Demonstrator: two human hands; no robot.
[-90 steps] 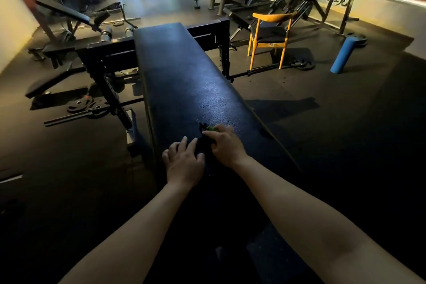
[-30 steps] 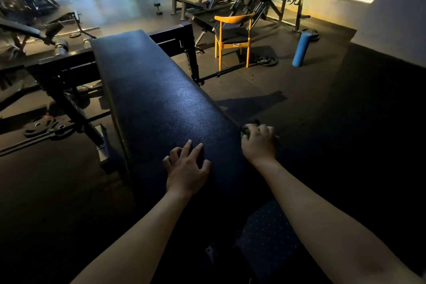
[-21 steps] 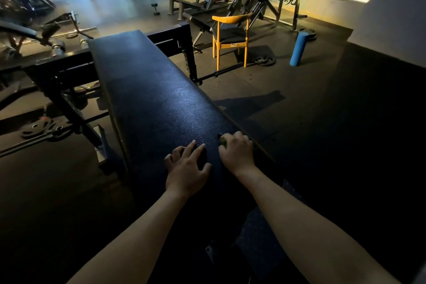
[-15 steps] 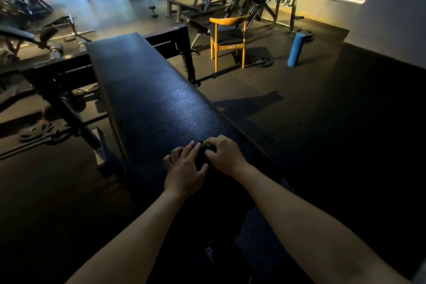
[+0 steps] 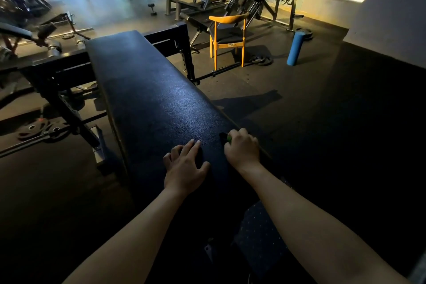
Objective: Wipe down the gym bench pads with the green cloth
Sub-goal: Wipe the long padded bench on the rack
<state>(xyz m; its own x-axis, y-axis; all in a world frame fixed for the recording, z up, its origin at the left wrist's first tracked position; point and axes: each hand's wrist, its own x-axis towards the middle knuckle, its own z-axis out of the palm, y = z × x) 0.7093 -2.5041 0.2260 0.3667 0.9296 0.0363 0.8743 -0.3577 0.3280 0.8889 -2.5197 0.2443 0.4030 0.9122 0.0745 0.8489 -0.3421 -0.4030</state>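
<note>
Rests left hand (image 5: pixel 184 166) flat, fingers spread and holding nothing, on the long black textured-vinyl bench pad (image 5: pixel 156 99), near its close end. Grips a bunched green cloth (image 5: pixel 229 138) in right hand (image 5: pixel 242 147), fingers curled over it, at the pad's right edge; shows only a sliver of green by the knuckles. Beyond the pad: orange wooden chair (image 5: pixel 228 19), and upright blue foam roller (image 5: pixel 296 48) to its right.
</note>
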